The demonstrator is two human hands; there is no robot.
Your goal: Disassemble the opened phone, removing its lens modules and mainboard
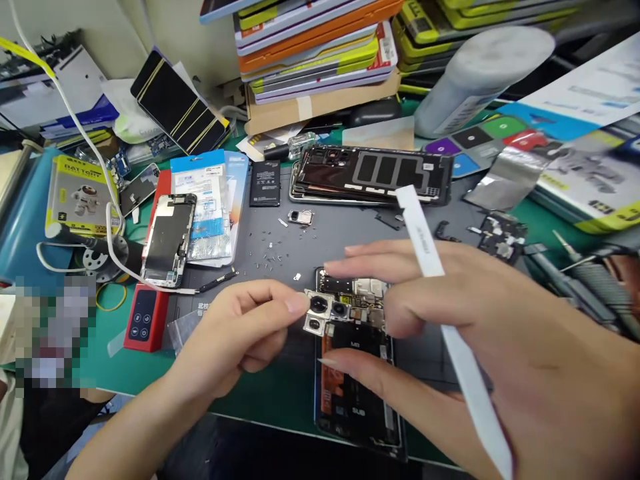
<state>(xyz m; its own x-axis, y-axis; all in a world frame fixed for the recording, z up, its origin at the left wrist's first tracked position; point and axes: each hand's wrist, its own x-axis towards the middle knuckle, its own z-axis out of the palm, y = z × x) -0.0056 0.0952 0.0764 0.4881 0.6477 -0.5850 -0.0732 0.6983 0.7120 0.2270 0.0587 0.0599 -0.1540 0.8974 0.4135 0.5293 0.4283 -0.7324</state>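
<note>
Between its thumb and forefinger, my left hand pinches the edge of a phone camera module with several lenses. The module is over the upper part of an opened phone, whose circuit board and dark inner parts are bare. From the right, my right hand reaches over the phone with thumb and forefinger spread apart, near the module. A flat white spudger is tucked between its other fingers and slants across the back of the hand. Part of the phone's right side is hidden under this hand.
Loose screws and a small camera part lie on the grey mat. Behind are a phone back cover and a battery. A phone screen and red device stand left; stacked boxes rise behind.
</note>
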